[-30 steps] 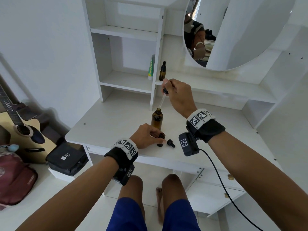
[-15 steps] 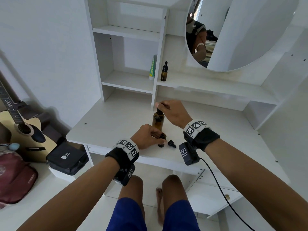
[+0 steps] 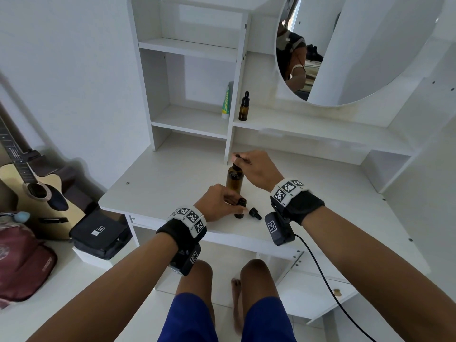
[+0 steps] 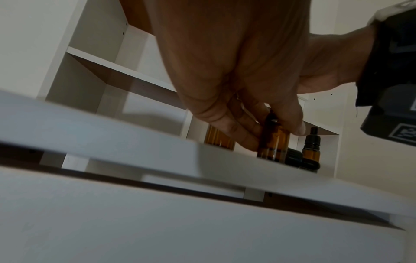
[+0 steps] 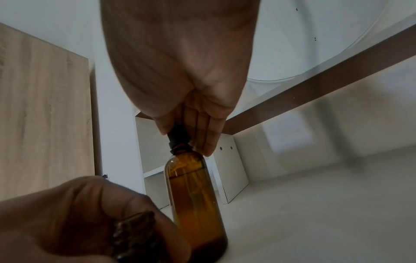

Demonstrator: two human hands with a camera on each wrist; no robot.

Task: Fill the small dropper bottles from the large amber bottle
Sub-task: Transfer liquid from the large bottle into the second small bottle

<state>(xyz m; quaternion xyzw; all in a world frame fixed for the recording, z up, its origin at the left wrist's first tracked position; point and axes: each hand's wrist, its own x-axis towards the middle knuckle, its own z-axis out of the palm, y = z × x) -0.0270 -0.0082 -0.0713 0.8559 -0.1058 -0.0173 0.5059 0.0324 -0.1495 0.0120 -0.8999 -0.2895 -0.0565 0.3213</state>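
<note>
While your right hand [image 3: 256,169] pinches the dropper [image 5: 178,135] seated in the large bottle [image 3: 234,178], your left hand [image 3: 217,202] grips the small bottle [image 4: 273,140] on the desk [image 3: 172,178].

White desk [image 3: 172,178] bearing large amber bottle [image 3: 234,180], small bottle [image 3: 240,208], loose dropper cap [image 3: 255,214]

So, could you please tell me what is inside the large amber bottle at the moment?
The large amber bottle holds liquid up to just below its shoulder, and the dropper pinched by the right hand sits in its neck. The glass tube shows only faintly inside, so its tip cannot be made out.
</note>
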